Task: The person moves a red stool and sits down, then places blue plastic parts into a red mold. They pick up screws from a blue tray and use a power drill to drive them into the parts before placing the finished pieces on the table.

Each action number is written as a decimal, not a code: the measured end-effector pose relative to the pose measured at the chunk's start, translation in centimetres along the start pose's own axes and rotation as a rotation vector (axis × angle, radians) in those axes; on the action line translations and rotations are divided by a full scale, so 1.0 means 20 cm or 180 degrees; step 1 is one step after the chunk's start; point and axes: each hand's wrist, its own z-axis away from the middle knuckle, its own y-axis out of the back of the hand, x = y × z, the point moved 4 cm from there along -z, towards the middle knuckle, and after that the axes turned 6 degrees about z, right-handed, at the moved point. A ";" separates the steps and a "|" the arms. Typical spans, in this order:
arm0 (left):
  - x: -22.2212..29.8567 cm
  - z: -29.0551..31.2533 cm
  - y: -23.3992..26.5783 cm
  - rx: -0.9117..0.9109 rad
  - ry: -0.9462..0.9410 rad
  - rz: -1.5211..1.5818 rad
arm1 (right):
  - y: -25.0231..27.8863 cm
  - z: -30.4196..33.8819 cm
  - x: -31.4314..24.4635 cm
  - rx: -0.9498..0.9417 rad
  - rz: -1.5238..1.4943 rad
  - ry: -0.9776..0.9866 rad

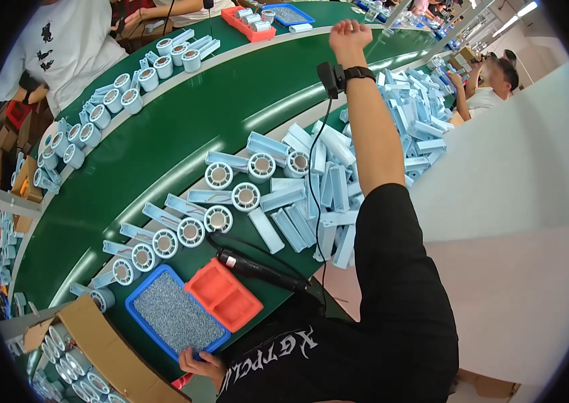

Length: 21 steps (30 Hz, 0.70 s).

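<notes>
A big green bench point(163, 161) curves across this busy room. A person in a white shirt point(69, 50) is on its far side, by rows of pale blue parts.

On the near side, I see a blue tray point(145, 285) full of small gray bits point(173, 312). A red tray point(239, 283) with two hollows sits right beside it. The left hand point(202, 365) is at the blue tray's near edge. Its grip is a little bent, and I cannot tell if it has hold of any bits.

The right hand point(351, 39) is up high, far from the trays, over the bench. Its fingers are curled in. I cannot tell how tight that grip is, or if anything is inside. A black strap point(358, 72) goes round the wrist, and a black wire point(312, 181) hangs down from there.

A black tool point(257, 271) lies just past the red tray. Round-headed parts point(191, 232) stand in a row behind, next to a heap of blue pieces point(338, 188). An open box point(110, 349) of more round parts is at the left.
</notes>
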 end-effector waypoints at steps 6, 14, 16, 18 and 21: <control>0.02 -0.03 -0.01 0.0331 -0.0350 0.0111 | -0.33 1.00 0.08 -0.2171 0.0517 -0.0099; 0.06 -0.04 -0.05 0.0578 -0.0528 0.0380 | 0.06 2.40 -0.21 -0.4644 0.4592 0.2168; 0.05 -0.03 -0.04 0.0597 -0.0527 0.0390 | 0.21 2.48 -0.27 -0.4805 0.4908 0.2106; 0.03 -0.01 -0.03 0.0669 -0.0484 0.0415 | 0.32 2.51 -0.32 -0.4421 0.5453 0.1504; 0.00 0.01 0.02 0.0670 -0.0493 0.0358 | 0.55 2.52 -0.30 -0.4187 0.6196 0.1079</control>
